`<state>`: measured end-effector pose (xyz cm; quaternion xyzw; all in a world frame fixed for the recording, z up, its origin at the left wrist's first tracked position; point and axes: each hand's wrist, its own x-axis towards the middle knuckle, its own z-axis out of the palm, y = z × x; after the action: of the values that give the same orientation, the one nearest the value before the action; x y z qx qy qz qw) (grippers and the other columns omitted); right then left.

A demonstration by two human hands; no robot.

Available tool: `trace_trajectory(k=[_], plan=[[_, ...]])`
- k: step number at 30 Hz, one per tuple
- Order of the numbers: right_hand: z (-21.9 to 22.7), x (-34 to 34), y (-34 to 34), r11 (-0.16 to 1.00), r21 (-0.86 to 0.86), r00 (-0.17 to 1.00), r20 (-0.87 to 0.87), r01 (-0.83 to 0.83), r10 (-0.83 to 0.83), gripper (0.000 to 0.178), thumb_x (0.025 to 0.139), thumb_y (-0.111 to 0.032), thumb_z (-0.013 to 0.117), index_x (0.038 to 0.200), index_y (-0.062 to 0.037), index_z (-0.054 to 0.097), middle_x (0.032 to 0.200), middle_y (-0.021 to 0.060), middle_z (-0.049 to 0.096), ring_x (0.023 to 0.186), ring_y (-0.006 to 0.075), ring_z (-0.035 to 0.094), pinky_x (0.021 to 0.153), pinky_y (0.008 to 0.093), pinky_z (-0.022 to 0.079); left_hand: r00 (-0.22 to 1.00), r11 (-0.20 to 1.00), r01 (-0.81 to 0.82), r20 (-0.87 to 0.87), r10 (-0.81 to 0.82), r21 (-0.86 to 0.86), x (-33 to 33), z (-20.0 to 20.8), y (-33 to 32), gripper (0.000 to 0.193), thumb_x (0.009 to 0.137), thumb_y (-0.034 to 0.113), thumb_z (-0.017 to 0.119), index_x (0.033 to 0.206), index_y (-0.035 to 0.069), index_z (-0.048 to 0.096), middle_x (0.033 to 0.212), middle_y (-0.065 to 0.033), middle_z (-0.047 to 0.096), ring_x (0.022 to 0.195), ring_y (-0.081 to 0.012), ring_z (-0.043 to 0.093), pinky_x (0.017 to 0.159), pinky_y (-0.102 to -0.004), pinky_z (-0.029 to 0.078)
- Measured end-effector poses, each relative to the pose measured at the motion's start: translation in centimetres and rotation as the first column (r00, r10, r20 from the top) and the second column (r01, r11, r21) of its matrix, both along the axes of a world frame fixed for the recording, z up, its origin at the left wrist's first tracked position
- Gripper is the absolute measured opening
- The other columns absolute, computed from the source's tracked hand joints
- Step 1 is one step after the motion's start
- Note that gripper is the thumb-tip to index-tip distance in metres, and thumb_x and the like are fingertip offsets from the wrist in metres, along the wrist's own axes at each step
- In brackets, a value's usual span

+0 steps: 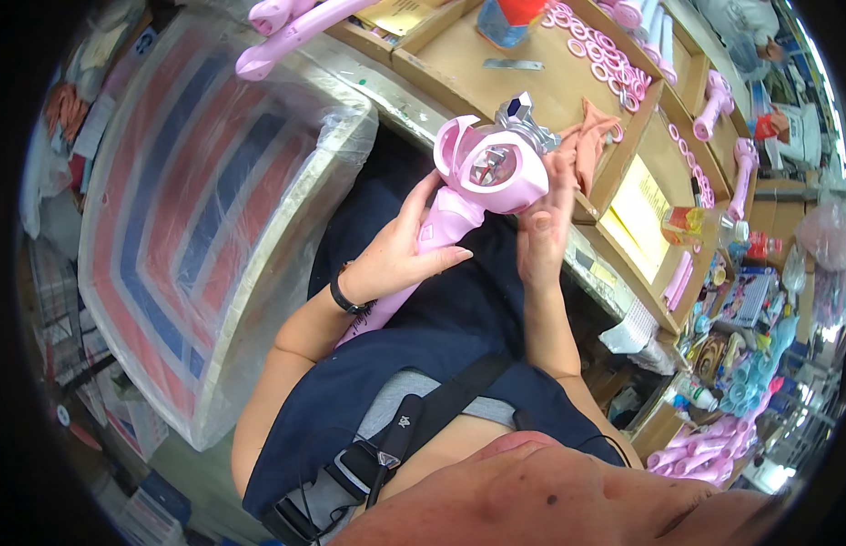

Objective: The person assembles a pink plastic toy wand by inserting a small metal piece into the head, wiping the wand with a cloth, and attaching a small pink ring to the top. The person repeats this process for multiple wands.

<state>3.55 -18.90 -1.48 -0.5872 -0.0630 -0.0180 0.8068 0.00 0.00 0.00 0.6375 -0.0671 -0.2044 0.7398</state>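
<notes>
Fingers (pixel 414 238) of our left hand (pixel 400 259) curl closed around the pale pink handle of a toy wand (pixel 459 205), thumb laid along its near side, a black band on the wrist below. Our right hand (pixel 543 223) stands open beside the wand's round head, its fingers (pixel 557 177) straight and pressed flat against the head's right side without closing on it. Between both hands the head faces us, showing a clear faceted gem in its middle and a silver crown piece on top. Just past our right fingers a peach cloth (pixel 594 136) lies on the cardboard-lined surface (pixel 468 64). Farther out on it sits a row of pink rings (pixel 605 59), and beyond our left fingers a plastic-wrapped striped bundle (pixel 195 209). More pink wands (pixel 700 450) lie heaped well off to the lower right.
</notes>
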Motion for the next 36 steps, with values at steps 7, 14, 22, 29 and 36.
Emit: trace_trajectory(k=[7,14,22,29,36], plan=[[-0.3,-0.1,0.5,0.878,0.422,0.941,-0.142,-0.224,0.308,0.110,0.065,-0.079,0.054,0.141,-0.0046,0.027,0.138,0.0150,0.041,0.126,0.0299,0.042,0.104,0.0434,0.037,0.923,0.975,0.004,0.375,-0.089,0.222,-0.3,0.4,-0.8,0.094,0.079,0.014,0.067,0.148,0.008,0.004,0.145,-0.0242,0.031,0.126,-0.0337,0.045,0.098,-0.0312,0.038],[-0.9,0.3,2.7,0.745,0.633,0.960,-0.009,-0.211,0.279,0.112,0.063,-0.084,0.049,0.141,-0.0054,0.028,0.135,0.0196,0.043,0.123,0.0372,0.046,0.100,0.0459,0.042,0.909,0.940,-0.001,0.392,-0.141,0.340,-0.5,1.1,-0.9,0.094,0.078,0.012,0.068,0.148,0.005,0.005,0.146,-0.0241,0.028,0.127,-0.0329,0.043,0.100,-0.0316,0.036],[-0.8,0.3,2.6,0.739,0.641,0.960,-0.013,-0.208,0.281,0.107,0.066,-0.081,0.051,0.140,-0.0062,0.029,0.135,0.0150,0.044,0.121,0.0333,0.047,0.099,0.0449,0.042,0.891,0.941,-0.020,0.433,-0.137,0.339,-0.5,0.8,-1.0,0.095,0.079,0.010,0.067,0.147,0.003,0.002,0.142,-0.0233,0.034,0.122,-0.0294,0.047,0.098,-0.0330,0.038],[1.6,0.1,2.8,0.926,0.303,0.896,-0.308,-0.226,0.320,0.073,0.091,-0.051,0.050,0.142,-0.0059,0.026,0.138,0.0094,0.039,0.128,0.0226,0.037,0.106,0.0368,0.029,0.998,0.987,-0.059,-0.011,0.058,-0.148,3.0,0.3,0.1,0.086,0.084,0.017,0.068,0.145,0.009,0.009,0.108,-0.0110,0.053,0.079,-0.0129,0.059,0.064,-0.0258,0.051],[1.7,-0.6,3.2,0.945,0.140,0.952,-0.044,-0.296,0.304,0.067,0.094,-0.015,0.047,0.148,-0.0049,0.009,0.144,0.0139,0.031,0.133,0.0222,0.030,0.106,0.0373,0.029,0.999,0.855,-0.024,-0.047,0.000,-0.518,4.1,-1.1,1.8,0.066,0.090,0.056,0.047,0.131,0.006,0.037,0.095,-0.0194,0.061,0.058,-0.0173,0.061,0.048,-0.0254,0.050]])
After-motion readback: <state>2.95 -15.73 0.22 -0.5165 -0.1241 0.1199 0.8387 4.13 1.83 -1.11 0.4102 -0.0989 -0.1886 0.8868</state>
